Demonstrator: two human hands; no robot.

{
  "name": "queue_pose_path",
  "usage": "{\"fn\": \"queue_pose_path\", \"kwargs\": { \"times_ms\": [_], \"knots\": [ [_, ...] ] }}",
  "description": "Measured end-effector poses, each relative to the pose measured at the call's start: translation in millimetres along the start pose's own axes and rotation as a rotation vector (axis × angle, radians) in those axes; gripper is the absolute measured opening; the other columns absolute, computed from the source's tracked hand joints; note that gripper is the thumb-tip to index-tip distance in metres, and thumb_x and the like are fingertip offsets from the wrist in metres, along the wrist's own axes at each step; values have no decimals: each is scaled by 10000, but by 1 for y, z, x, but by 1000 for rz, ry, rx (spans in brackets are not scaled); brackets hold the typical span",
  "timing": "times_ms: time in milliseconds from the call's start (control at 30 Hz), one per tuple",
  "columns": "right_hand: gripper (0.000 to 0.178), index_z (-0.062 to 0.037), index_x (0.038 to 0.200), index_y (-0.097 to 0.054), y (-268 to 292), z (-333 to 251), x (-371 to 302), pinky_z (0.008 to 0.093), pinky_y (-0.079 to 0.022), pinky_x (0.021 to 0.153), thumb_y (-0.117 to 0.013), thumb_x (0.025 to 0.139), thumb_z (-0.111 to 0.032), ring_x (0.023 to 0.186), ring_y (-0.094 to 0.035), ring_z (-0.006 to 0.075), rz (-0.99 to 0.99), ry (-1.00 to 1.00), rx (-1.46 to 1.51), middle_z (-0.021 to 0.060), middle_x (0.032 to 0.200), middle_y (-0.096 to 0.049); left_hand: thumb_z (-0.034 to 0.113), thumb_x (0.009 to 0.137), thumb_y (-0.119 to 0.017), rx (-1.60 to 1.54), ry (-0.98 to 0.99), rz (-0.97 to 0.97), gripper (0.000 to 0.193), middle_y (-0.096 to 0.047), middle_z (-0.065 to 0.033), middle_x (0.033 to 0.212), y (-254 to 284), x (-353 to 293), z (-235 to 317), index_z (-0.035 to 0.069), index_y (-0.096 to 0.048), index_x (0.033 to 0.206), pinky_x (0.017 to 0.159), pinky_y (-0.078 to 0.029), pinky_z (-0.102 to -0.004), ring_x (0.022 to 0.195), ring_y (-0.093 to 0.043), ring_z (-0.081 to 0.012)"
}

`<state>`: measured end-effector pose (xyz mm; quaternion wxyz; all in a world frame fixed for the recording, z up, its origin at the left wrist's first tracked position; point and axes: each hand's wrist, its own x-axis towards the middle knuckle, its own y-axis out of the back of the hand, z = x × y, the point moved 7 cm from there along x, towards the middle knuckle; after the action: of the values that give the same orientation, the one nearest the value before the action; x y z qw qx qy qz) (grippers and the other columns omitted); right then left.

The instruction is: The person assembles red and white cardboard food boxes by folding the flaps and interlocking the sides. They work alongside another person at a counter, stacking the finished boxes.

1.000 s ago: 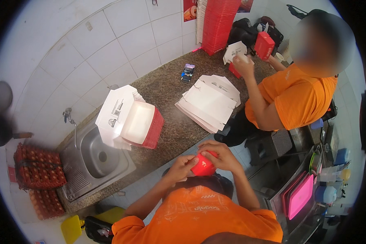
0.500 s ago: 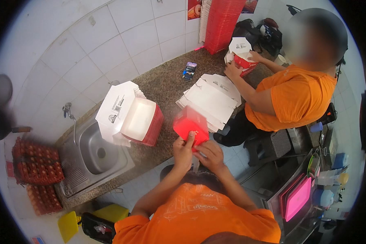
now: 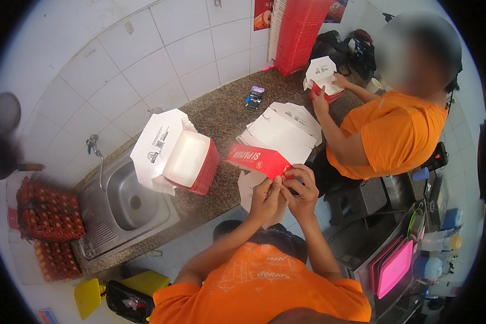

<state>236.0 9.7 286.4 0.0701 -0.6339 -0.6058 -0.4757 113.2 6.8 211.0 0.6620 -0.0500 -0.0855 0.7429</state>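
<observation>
The red carton (image 3: 257,160) is being held up in the air just off the front edge of the granite counter (image 3: 224,116), above the near end of the stack of flat white carton blanks (image 3: 278,132); only its long red side and a sliver of its end are showing, so whether it is fully folded is hard to make out, and its right end is sitting behind the fingers. The person's own body is filling the lower middle of the view and is hiding whatever lies below the hands. Toward the left of the counter a stack of folded red-and-white cartons (image 3: 186,162) is standing beside the steel sink (image 3: 125,197), with egg trays (image 3: 47,213) at the far left end. A small dark packet (image 3: 254,97) is lying near the back wall, and a tall pile of red cartons (image 3: 302,32) is rising in the back corner. A co-worker in an orange shirt (image 3: 399,132) is working at the right end, handling another carton (image 3: 323,78). The left hand (image 3: 265,198) and the right hand (image 3: 302,190) are pressing close together, fingers curled and pinching the carton's right end; the exact grip of each fingertip is too small to tell.
</observation>
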Motion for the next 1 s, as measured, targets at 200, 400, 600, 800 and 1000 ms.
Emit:
{"fn": "queue_pose_path", "kwargs": {
  "times_ms": [200,400,600,800,1000],
  "knots": [
    [339,-61,985,-679,18,3,23,356,-498,905,-848,692,-83,1080,-646,282,-51,-206,136,157,1191,-658,342,1059,-559,196,-82,-263,375,-692,-45,823,5,8,45,-1,-709,1083,745,-503,-251,795,-646,-113],
    [484,-32,1065,-633,49,45,45,332,-460,977,-853,665,-192,1096,-629,212,-355,-222,613,138,1148,-669,461,874,-778,84,-109,-195,766,-695,-148,1223,82,40,104,-7,-526,1425,994,-491,-382,1160,-638,-213],
    [629,19,1073,-639,-13,39,64,347,-482,971,-735,848,-560,1111,-644,245,-718,-308,1085,180,1132,-688,340,795,-864,-431,461,-949,1008,-600,-107,1356,33,-16,-53,32,-295,1568,1140,-367,-416,1313,-525,-223],
    [767,-85,1524,-400,-36,100,5,436,-365,1134,-318,1032,-667,1344,-496,282,-25,-910,1113,149,1478,-505,197,816,-798,-359,185,-268,1076,-442,-132,1494,81,-3,-15,40,-91,1611,1131,-373,-392,1368,-450,-223],
    [725,-17,1582,-261,-53,66,-12,451,-228,1217,-506,1045,-438,1509,-272,344,-123,-445,216,192,1616,-319,184,806,-813,-262,-42,-372,1093,-363,-133,1555,80,-19,25,34,-88,1611,1117,-387,-382,1392,-411,-227]
  ]
}}
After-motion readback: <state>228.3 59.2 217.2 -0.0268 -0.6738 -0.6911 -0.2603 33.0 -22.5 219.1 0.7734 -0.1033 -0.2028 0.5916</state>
